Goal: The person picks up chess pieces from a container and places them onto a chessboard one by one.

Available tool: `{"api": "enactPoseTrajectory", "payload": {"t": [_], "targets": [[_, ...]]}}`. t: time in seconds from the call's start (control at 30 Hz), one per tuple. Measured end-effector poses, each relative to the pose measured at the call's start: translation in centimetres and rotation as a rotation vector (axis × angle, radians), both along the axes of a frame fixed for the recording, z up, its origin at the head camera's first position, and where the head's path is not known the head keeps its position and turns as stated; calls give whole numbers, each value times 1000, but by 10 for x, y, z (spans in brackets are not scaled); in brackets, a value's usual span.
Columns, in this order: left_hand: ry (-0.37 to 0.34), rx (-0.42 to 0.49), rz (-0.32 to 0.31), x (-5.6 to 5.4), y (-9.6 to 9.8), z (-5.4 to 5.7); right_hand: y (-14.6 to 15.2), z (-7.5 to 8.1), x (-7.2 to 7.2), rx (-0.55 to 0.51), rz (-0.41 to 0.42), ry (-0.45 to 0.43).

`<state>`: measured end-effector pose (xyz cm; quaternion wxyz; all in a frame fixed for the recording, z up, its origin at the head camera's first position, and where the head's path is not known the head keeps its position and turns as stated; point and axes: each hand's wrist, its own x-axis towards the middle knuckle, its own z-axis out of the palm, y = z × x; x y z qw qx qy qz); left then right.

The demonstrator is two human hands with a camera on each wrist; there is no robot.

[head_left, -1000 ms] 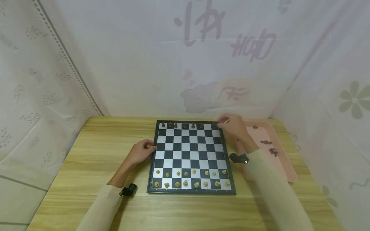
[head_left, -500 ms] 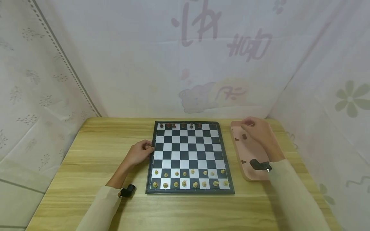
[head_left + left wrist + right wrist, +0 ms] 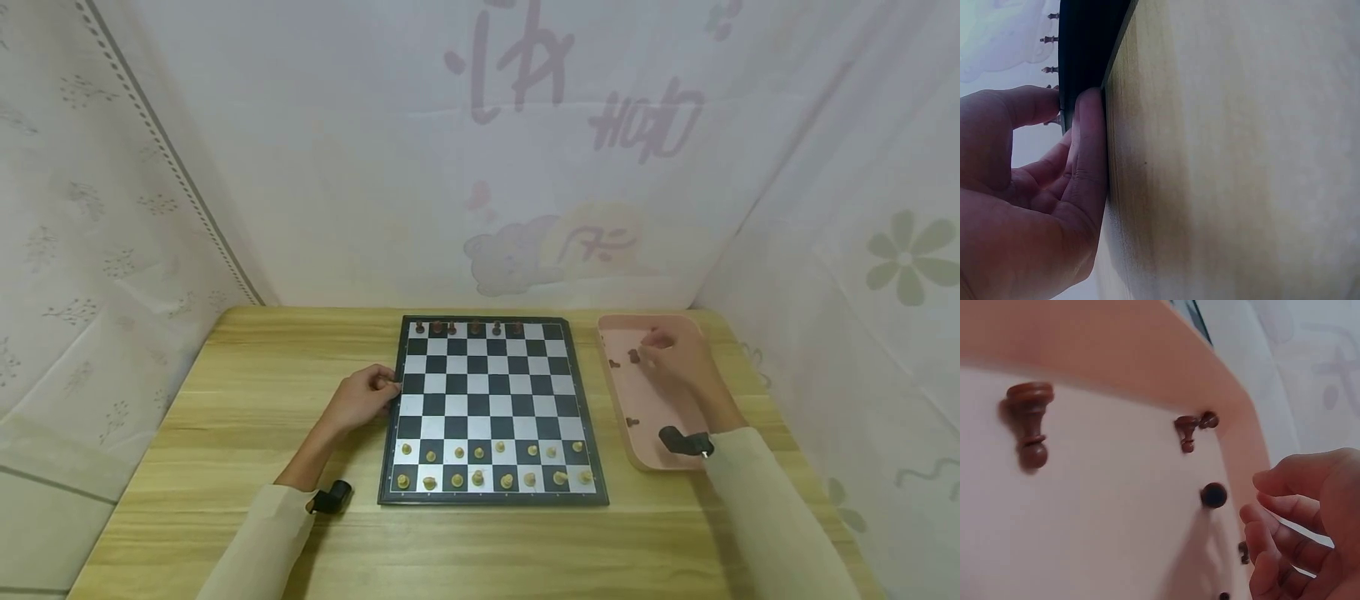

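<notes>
My left hand (image 3: 363,398) pinches the left edge of the chessboard (image 3: 487,383), thumb on top and a finger against the side, as the left wrist view shows. In the pink tray (image 3: 651,404), my right hand (image 3: 681,354) hovers with bent fingers spread apart and nothing between them. Just beside its fingertips is a dark brown chess piece (image 3: 633,356), its round dark base turned to the right wrist camera. A brown pawn (image 3: 1030,425) lies on its side along the tray wall, and another brown pawn (image 3: 1186,433) lies farther off.
Several brown chess pieces (image 3: 476,327) stand in the board's far row. Two rows of pale yellow pieces (image 3: 477,477) stand at the near side. The wooden table (image 3: 262,375) ends at a hanging white cloth (image 3: 337,208) behind and beside it.
My right hand has moved from the board's far right corner rightward over the tray, then slightly nearer and lower. My left hand stays at the board's left edge.
</notes>
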<state>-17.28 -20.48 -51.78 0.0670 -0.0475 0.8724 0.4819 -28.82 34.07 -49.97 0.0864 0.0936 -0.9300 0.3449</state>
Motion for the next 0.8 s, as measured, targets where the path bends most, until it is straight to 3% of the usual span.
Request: {"api": "enactPoseTrajectory", "payload": {"t": [0.33,0.8], "targets": [[7,0,-2,0,0,0,4,-10,-3,41,-31,-139],[-11,10,3,-1,0,0,-2,-7,2,115,-59,-218]]}}
